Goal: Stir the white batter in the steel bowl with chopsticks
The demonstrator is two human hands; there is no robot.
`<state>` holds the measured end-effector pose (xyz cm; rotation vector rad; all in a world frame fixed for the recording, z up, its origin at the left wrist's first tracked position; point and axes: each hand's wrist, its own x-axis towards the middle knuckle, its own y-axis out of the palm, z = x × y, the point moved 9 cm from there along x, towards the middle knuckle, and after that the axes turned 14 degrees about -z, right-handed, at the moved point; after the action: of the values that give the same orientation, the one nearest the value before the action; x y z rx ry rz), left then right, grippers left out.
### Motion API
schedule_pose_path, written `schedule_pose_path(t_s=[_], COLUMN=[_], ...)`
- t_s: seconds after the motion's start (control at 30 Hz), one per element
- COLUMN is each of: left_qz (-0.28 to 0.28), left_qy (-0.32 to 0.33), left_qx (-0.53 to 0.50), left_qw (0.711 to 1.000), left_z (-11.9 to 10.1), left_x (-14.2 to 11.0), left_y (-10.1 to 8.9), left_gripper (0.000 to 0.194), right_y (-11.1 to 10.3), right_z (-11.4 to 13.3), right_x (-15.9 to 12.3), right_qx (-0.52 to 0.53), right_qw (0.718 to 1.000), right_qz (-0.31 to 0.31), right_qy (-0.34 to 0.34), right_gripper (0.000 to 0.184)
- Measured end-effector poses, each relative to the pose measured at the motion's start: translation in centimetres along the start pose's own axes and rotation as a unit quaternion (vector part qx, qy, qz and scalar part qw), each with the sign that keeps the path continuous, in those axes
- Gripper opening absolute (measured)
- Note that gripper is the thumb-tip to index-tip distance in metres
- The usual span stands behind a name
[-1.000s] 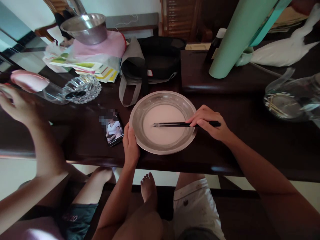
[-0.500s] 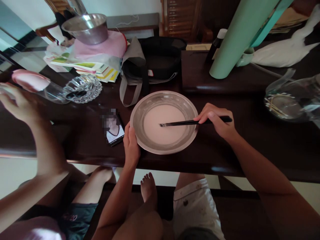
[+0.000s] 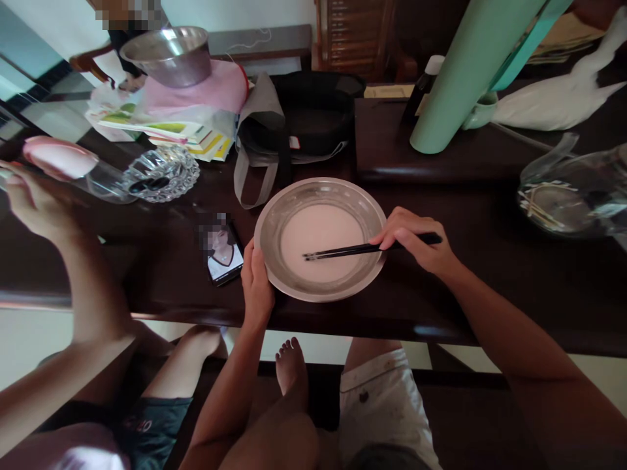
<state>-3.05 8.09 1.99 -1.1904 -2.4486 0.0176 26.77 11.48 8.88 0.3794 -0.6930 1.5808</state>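
A round metal dish (image 3: 274,222) with pale milky liquid (image 3: 321,235) in it stands near the front edge of a dark wooden table (image 3: 465,281). My left hand (image 3: 255,277) is pressed against the dish's left rim, fingers together, steadying it. My right hand (image 3: 416,245) is closed on a pair of black chopsticks (image 3: 343,250) whose tips rest in the liquid toward the dish's left half.
A phone (image 3: 223,251) with a lit screen lies left of the dish. Another person's raised hand (image 3: 32,202) is at far left near a pink lid. A glass ashtray (image 3: 160,173), black bag (image 3: 304,117), metal bowl (image 3: 169,55), green roll (image 3: 465,72) and plastic bags (image 3: 573,196) crowd the back.
The chopstick tips swept right, then back left and slightly down in the liquid as my right hand shifted. My left hand stayed on the rim. The other person's hand wavered at far left.
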Motion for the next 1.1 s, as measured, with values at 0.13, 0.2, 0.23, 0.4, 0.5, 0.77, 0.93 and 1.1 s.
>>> schedule_pose_path(t_s=[0.13,0.2,0.23,0.4,0.5,0.77,0.93,1.1], left_qz=[0.0,0.004,0.004,0.0,0.0,0.006,0.001,0.004], left_qy=[0.001,-0.003,-0.006,0.0,0.001,0.004,-0.004,-0.002], left_qx=[0.003,-0.001,-0.002,0.004,0.007,-0.001,-0.005,-0.009], left_qw=[1.0,1.0,1.0,1.0,1.0,1.0,1.0,1.0], left_z=[0.0,0.1,0.2,0.2,0.0,0.0,0.4,0.4], left_x=[0.0,0.0,0.0,0.1,0.1,0.1,0.1,0.0], left_y=[0.0,0.1,0.1,0.0,0.0,0.1,0.0,0.0], left_gripper=[0.055,0.054,0.054,0.055,0.055,0.054,0.056,0.053], right_y=[-0.1,-0.6,-0.7,0.5,0.1,0.4,-0.6,0.2], right_z=[0.4,0.3,0.2,0.5,0.5,0.3,0.2,0.2], right_x=[0.1,0.2,0.2,-0.1,0.1,0.0,0.2,0.0], right_qx=[-0.029,-0.015,-0.004,-0.007,-0.029,-0.002,-0.03,-0.018], right_qw=[0.999,0.999,1.0,1.0,0.999,1.0,0.999,1.0], right_qz=[-0.008,-0.027,-0.03,0.018,-0.002,0.015,-0.028,0.01], right_qy=[-0.024,-0.013,-0.005,-0.018,-0.031,-0.004,0.001,0.001], right_gripper=[0.026,0.032,0.035,0.028,0.025,0.031,0.034,0.032])
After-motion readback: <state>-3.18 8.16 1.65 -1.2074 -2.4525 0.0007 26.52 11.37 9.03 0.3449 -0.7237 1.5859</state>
